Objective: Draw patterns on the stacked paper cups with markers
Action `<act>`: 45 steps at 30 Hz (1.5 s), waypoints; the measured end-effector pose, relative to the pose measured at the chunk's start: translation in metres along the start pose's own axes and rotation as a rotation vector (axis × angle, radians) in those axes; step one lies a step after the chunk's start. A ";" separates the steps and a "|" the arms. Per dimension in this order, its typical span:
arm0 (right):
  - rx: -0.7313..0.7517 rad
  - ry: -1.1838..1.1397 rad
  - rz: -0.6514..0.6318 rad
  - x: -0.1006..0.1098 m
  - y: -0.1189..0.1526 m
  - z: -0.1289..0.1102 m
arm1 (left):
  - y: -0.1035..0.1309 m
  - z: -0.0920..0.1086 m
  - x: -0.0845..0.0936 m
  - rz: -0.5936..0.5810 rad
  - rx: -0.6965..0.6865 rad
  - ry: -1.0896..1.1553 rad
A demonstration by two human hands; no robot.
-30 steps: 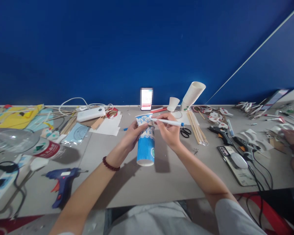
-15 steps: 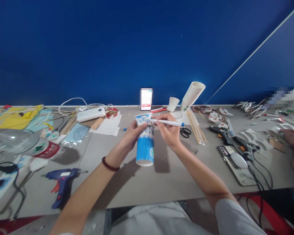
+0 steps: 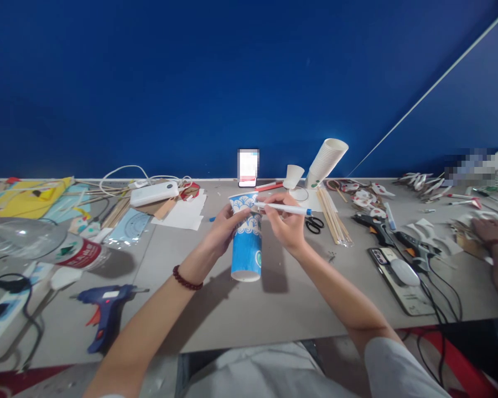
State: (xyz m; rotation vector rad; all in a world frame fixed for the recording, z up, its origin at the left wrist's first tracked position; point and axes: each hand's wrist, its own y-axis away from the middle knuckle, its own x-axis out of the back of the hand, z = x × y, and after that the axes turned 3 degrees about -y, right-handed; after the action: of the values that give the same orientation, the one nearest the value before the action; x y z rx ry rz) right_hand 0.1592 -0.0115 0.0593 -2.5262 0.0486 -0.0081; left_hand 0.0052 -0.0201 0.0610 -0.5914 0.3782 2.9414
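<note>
Tall blue-and-white patterned paper cup [image 3: 246, 254] over the grey desk [image 3: 311, 309], gripped in the left hand [image 3: 221, 233]; right hand's [image 3: 289, 228] fingers pinch a white, blue-ended marker [image 3: 288, 209]; lower body blue, scallops drawn above; white gaps perhaps left to fill

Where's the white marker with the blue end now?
In the head view, just right of centre: the marker is in the right hand, its tip near the top of the blue patterned cup.
</note>
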 end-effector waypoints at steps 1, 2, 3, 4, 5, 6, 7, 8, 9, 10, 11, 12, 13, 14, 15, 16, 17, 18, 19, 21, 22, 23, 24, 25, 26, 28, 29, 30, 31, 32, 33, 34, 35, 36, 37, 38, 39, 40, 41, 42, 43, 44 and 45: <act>0.005 0.006 -0.002 0.000 0.000 -0.001 | 0.000 0.000 0.000 0.003 0.000 0.004; 0.009 0.011 -0.004 0.000 0.000 -0.002 | 0.000 -0.001 0.000 0.007 -0.001 0.005; 0.013 0.017 -0.006 0.000 0.000 -0.003 | -0.001 -0.001 0.001 0.011 -0.002 0.004; 0.018 0.025 -0.008 0.000 0.000 -0.004 | -0.001 -0.001 0.001 0.013 -0.005 0.002; 0.022 0.034 -0.011 0.000 0.000 -0.004 | -0.001 -0.001 0.001 0.015 -0.008 0.002; 0.025 0.043 -0.015 0.000 0.000 -0.005 | 0.000 -0.001 0.000 0.015 -0.010 0.001; 0.026 0.051 -0.018 0.000 0.000 -0.005 | 0.000 -0.001 0.000 0.012 -0.010 0.002; 0.028 0.057 -0.021 0.000 0.000 -0.006 | 0.000 0.000 0.000 0.010 -0.009 0.005; 0.030 0.062 -0.021 0.000 0.000 -0.006 | 0.001 0.000 0.000 0.011 -0.008 0.006; 0.032 0.066 -0.022 0.000 0.000 -0.006 | 0.001 0.001 -0.001 0.014 -0.009 0.006; 0.035 0.069 -0.021 0.000 0.000 -0.006 | 0.001 0.001 -0.001 0.016 -0.008 0.005; 0.039 0.071 -0.020 0.000 0.000 -0.007 | 0.002 0.001 -0.001 0.018 -0.007 0.004; 0.040 0.069 -0.020 0.000 -0.001 -0.007 | 0.002 0.001 -0.001 0.020 -0.007 0.004; 0.036 0.060 -0.020 0.000 -0.001 -0.006 | 0.001 0.001 -0.001 0.020 -0.006 0.006; 0.024 0.042 -0.020 0.000 -0.001 -0.006 | 0.001 0.001 -0.001 0.018 -0.007 0.009; 0.006 0.016 -0.019 0.000 -0.001 -0.006 | 0.000 0.001 0.000 0.016 -0.011 0.012; -0.016 -0.016 -0.019 -0.001 -0.001 -0.005 | 0.000 0.000 0.000 0.014 -0.017 0.012; -0.040 -0.049 -0.019 -0.001 -0.001 -0.005 | -0.001 -0.001 0.001 0.013 -0.024 0.009; -0.060 -0.076 -0.019 -0.001 -0.001 -0.004 | -0.002 -0.001 0.002 0.011 -0.027 0.005; -0.083 -0.106 -0.017 -0.001 -0.002 -0.003 | -0.003 -0.002 0.003 0.014 -0.024 -0.003; -0.087 -0.112 -0.015 -0.001 -0.002 -0.002 | -0.003 -0.003 0.003 0.019 -0.020 0.000; -0.090 -0.119 -0.012 -0.001 -0.002 -0.002 | -0.003 -0.003 0.003 0.026 -0.016 0.007; -0.094 -0.126 -0.008 -0.001 -0.002 -0.001 | -0.003 -0.003 0.003 0.031 -0.009 0.020; -0.098 -0.136 -0.006 0.000 -0.003 -0.001 | -0.003 -0.002 0.002 0.035 -0.001 0.034; -0.100 -0.147 -0.004 0.000 -0.003 -0.001 | -0.002 -0.002 0.002 0.036 0.008 0.046; -0.094 -0.155 0.002 0.000 -0.003 0.000 | -0.001 0.000 0.000 0.023 0.021 0.066; -0.085 -0.147 0.007 0.000 -0.003 0.000 | 0.000 0.000 0.000 0.013 0.019 0.073; -0.076 -0.134 0.012 0.000 -0.003 0.000 | 0.000 0.001 -0.001 0.003 0.013 0.078; -0.070 -0.116 0.015 0.000 -0.003 0.000 | 0.001 0.002 -0.001 -0.005 0.007 0.082; -0.065 -0.098 0.017 0.000 -0.003 0.000 | 0.001 0.002 -0.001 -0.009 -0.001 0.086; -0.063 -0.082 0.016 -0.001 -0.003 0.000 | 0.002 0.003 -0.002 -0.007 -0.009 0.088; -0.060 -0.070 0.015 -0.001 -0.003 0.000 | 0.002 0.003 -0.002 0.000 -0.017 0.088; -0.056 -0.061 0.013 -0.001 -0.002 -0.001 | 0.002 0.004 -0.002 0.009 -0.027 0.087; -0.050 -0.053 0.009 -0.001 -0.002 -0.002 | 0.003 0.004 -0.002 0.016 -0.038 0.085; -0.042 -0.046 0.006 -0.002 -0.002 -0.003 | 0.003 0.004 -0.002 0.021 -0.050 0.081; -0.036 -0.038 0.003 -0.002 -0.002 -0.004 | 0.003 0.004 -0.002 0.025 -0.060 0.076; -0.032 -0.027 0.000 -0.002 -0.002 -0.005 | 0.003 0.004 -0.002 0.027 -0.068 0.070; -0.029 -0.014 -0.002 -0.002 -0.002 -0.006 | 0.002 0.004 -0.002 0.028 -0.074 0.065; -0.027 0.001 -0.004 -0.002 -0.002 -0.007 | 0.002 0.004 -0.002 0.030 -0.077 0.061; -0.025 0.014 -0.004 -0.002 -0.002 -0.007 | 0.002 0.004 -0.002 0.033 -0.079 0.059; -0.024 0.024 -0.006 -0.002 -0.002 -0.008 | 0.002 0.003 -0.002 0.035 -0.080 0.059; -0.021 0.031 -0.008 -0.002 -0.002 -0.008 | 0.001 0.003 -0.002 0.033 -0.081 0.059; -0.018 0.037 -0.011 -0.002 -0.002 -0.008 | 0.001 0.003 -0.002 0.032 -0.084 0.060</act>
State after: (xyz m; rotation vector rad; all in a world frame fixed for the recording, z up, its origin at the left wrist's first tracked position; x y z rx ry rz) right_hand 0.1567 -0.0147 0.0668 -2.5439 0.0503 -0.0584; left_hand 0.0053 -0.0207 0.0647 -0.6919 0.2736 2.9884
